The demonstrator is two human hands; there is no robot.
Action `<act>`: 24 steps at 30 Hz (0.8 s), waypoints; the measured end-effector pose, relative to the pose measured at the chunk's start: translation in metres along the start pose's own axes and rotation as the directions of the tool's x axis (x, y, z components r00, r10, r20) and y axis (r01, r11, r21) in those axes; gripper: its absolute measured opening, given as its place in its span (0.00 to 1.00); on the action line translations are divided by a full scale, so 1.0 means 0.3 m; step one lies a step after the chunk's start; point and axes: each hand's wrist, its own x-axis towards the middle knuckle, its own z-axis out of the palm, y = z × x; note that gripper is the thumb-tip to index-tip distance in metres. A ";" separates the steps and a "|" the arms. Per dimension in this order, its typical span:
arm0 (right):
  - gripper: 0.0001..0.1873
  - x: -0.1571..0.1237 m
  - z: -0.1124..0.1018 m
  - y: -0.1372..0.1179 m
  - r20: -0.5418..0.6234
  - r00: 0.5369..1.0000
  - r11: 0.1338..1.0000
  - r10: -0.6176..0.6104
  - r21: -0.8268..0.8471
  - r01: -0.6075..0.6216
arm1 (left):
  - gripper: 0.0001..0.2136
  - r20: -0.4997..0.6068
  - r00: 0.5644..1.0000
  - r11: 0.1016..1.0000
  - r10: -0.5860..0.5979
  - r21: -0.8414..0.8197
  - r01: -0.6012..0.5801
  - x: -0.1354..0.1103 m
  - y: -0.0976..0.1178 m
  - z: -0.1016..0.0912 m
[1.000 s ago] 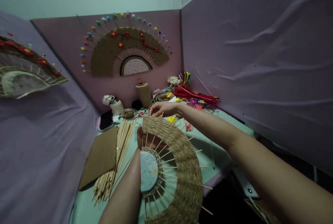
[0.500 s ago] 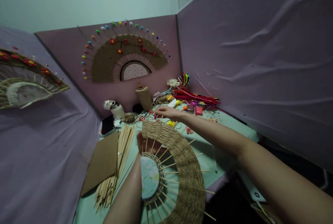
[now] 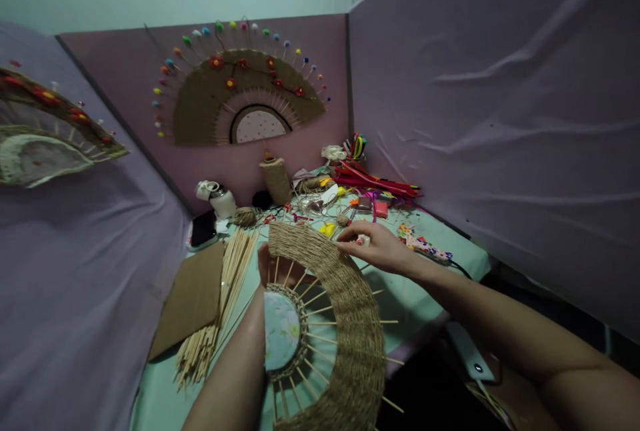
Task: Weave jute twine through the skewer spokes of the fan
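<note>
A half-round woven fan (image 3: 357, 311) of twine and thin sticks is tilted upright in front of me. Its inner half-disc (image 3: 281, 331) is pale blue with a floral print. My left hand (image 3: 263, 264) grips the fan from behind near its upper straight end, the fingers partly hidden by the weave. At the fan's upper outer edge is my right hand (image 3: 373, 247), its thumb and fingertips drawn together by the woven band. Whatever they pinch is too small to make out. Bare stick ends jut from the outer edge below that hand.
Left on the table lie bundled sticks (image 3: 200, 351) and a cardboard sheet (image 3: 193, 297). Behind stand a twine spool (image 3: 276, 181) and a white bottle (image 3: 223, 203). Red pipe cleaners (image 3: 370, 179) and a floral-patterned tool (image 3: 427, 247) lie right. A decorated fan (image 3: 200, 107) hangs on the back panel.
My right hand has drawn back from the cluttered far side of the table to the fan's outer edge. My left hand still holds the fan. The view has tipped slightly downward.
</note>
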 end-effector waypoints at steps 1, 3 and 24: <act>0.09 0.003 0.013 0.002 0.003 1.000 1.000 0.010 0.006 -0.010 | 0.29 -0.006 1.000 1.000 -0.004 0.006 0.004 0.000 0.001 0.001; 0.08 0.011 0.034 0.006 -0.004 1.000 1.000 0.026 0.016 -0.026 | 0.29 -0.011 1.000 1.000 0.001 0.020 -0.001 0.001 0.001 -0.002; 0.11 0.045 -0.012 -0.033 -0.203 0.960 0.965 -0.193 -0.214 0.149 | 0.33 -0.035 0.999 0.999 0.007 0.054 -0.005 0.006 0.001 0.000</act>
